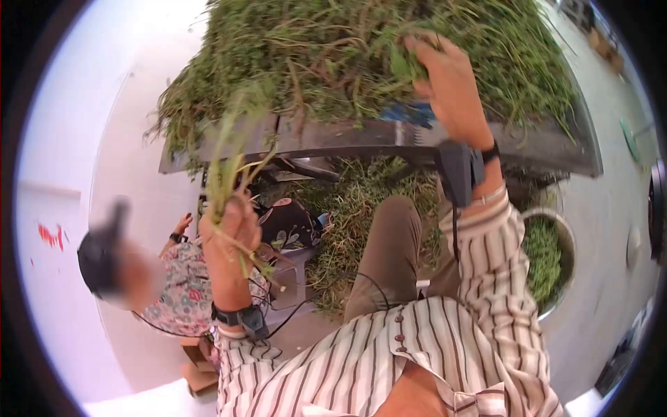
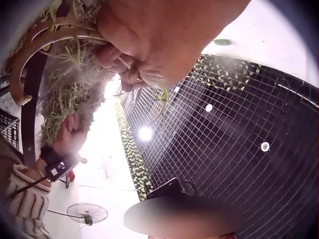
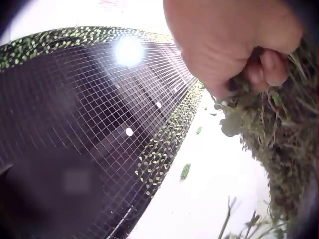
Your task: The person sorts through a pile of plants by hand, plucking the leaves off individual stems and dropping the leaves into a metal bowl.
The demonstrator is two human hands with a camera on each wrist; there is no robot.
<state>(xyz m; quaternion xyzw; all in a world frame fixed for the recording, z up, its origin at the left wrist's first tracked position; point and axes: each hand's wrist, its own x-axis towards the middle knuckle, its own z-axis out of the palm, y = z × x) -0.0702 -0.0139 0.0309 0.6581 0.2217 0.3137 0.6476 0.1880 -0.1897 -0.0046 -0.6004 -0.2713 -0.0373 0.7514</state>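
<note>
In the head view a thick heap of green leafy stems [image 1: 313, 62] covers the tabletop. My left hand [image 1: 233, 233], in front of the table's left part, grips a small bunch of stems [image 1: 226, 167] that points up, its tips blurred. Over the heap's right side, my right hand [image 1: 451, 87] has its fingers curled into the greens and pinches some leaves. The left wrist view shows my left hand [image 2: 149, 40] curled round stems [image 2: 55, 35]. In the right wrist view my right hand [image 3: 234, 40] is curled at the edge of the heap [image 3: 289, 134].
The dark table edge [image 1: 333, 139] runs across in front of me. More greens [image 1: 361, 201] lie beneath it. A round tub of greens [image 1: 571, 260] stands at my right. Another person in a cap and floral shirt [image 1: 180, 288] is at the left, beside a stool [image 1: 290, 278].
</note>
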